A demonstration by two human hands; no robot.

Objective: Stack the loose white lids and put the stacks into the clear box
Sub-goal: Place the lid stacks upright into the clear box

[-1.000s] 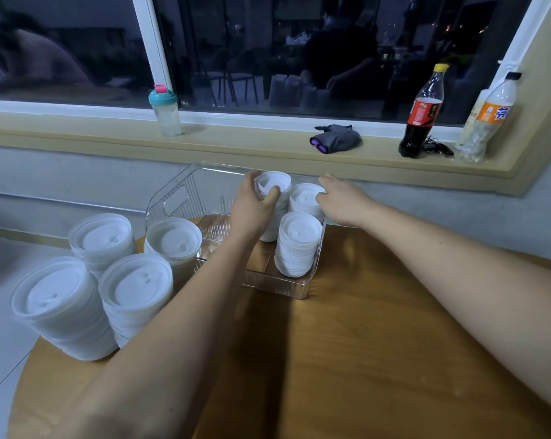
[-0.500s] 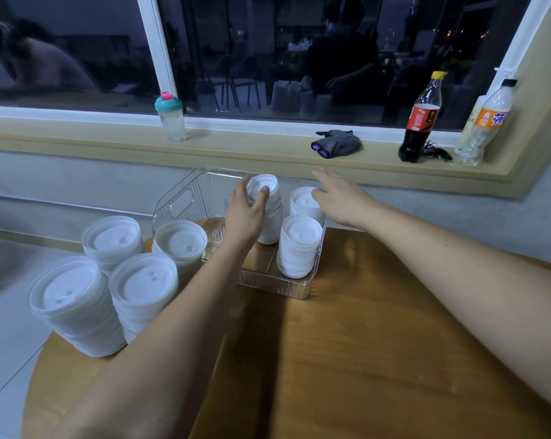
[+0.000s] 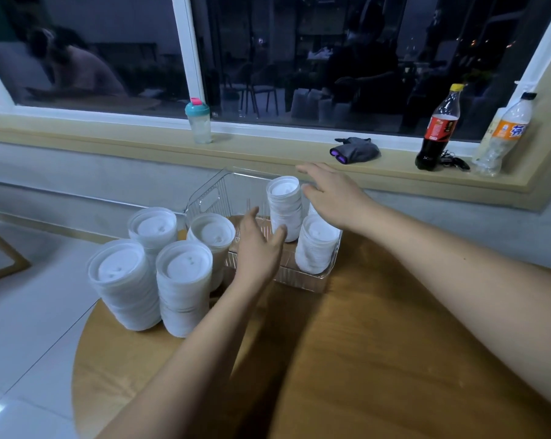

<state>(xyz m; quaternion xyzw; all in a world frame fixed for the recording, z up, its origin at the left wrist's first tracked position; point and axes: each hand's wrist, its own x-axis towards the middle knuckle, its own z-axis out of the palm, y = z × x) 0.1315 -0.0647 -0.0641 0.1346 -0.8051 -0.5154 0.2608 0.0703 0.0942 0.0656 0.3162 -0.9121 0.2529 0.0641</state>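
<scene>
Left hand (image 3: 258, 248): fingers spread and loose, gripping nothing, thumb tip at the foot of the tall stack (image 3: 285, 207) inside the clear box (image 3: 209, 198); touching or just short of it, hard to tell at this angle. Right hand (image 3: 334, 194): flat, relaxed, empty, hovering beyond the left one over the box's far right corner.

Just right of the left thumb, a shorter stack (image 3: 317, 245) against the box's near wall. Under the right palm, a third stack (image 3: 312, 210), mostly hidden. To the left of the left hand, outside the box on the bench (image 3: 363, 343), four wider stacks (image 3: 184, 280) of white lids, the closest right beside the box's left wall.

On handling, a judgement only: thin moulded plastic, very light, springy rather than stiff, smooth and a little slippery. Nested columns, so likely to lean or shear apart if lifted by the top few lids alone. Better to wrap fingers and thumb low around the side, across many rims at once, with the other palm capping the top. No hard squeeze, for fear of buckling rims. Straight down into the bare floor of the box beyond the left fingertips.
</scene>
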